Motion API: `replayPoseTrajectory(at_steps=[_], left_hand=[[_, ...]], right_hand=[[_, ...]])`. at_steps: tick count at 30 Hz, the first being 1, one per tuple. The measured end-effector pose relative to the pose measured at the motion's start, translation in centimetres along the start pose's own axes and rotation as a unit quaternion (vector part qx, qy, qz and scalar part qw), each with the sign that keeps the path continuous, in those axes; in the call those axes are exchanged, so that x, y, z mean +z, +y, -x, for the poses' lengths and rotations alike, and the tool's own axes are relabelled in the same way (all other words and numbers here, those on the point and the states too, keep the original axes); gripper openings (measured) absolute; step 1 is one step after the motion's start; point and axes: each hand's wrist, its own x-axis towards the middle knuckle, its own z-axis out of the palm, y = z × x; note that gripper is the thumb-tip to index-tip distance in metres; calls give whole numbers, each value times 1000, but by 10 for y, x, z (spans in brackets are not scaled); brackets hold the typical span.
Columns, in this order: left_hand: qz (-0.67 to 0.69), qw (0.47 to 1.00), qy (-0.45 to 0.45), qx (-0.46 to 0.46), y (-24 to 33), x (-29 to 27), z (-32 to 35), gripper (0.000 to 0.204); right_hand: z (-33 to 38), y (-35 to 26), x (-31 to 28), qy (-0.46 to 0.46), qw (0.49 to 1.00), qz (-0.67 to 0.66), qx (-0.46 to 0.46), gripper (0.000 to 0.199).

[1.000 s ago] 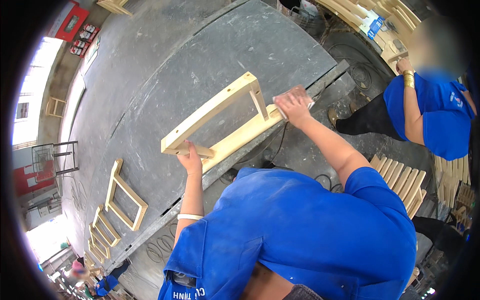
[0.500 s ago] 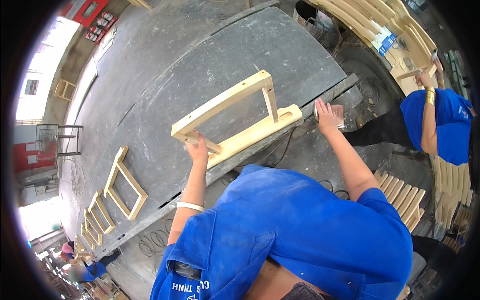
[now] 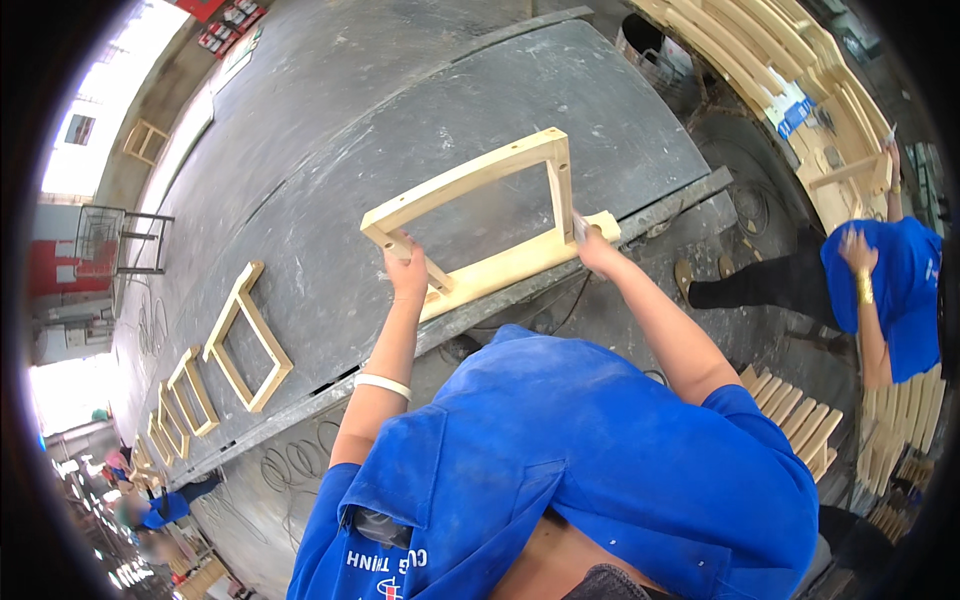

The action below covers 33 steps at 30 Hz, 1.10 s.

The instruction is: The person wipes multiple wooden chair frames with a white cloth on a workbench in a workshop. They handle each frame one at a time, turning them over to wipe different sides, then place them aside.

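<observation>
A pale wooden frame [image 3: 465, 185] stands on the grey table [image 3: 640, 130] near its front edge, its curved bar on top and two short legs coming down. At its foot lies a broad rounded board [image 3: 510, 272] with a slot near its right end. My left hand [image 3: 406, 270] is wrapped round the frame's left leg. Against the lower part of the right leg, my right hand [image 3: 600, 252] presses a thin greyish sheet [image 3: 579, 226], which looks like sandpaper. Its fingers are partly hidden behind the sheet and the leg.
Several similar wooden frames [image 3: 250, 340] stand along the table to the left. At the right, a co-worker in a blue shirt [image 3: 880, 290] is beside a bench piled with wooden slats [image 3: 740, 50]. A stack of slats [image 3: 795, 410] sits near my right elbow. Cables [image 3: 285, 465] lie on the floor.
My right hand has moved left with the sheet, from beside the board's right end to the frame's right leg. My left hand still grips the left leg.
</observation>
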Motion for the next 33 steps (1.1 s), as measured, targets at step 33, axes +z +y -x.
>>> replayPoseTrajectory(at_steps=[33], left_hand=[[-188,980,-37,59,80,-34,7,36]], right_hand=[[27,-55,133,-125,817,482,-291,59]])
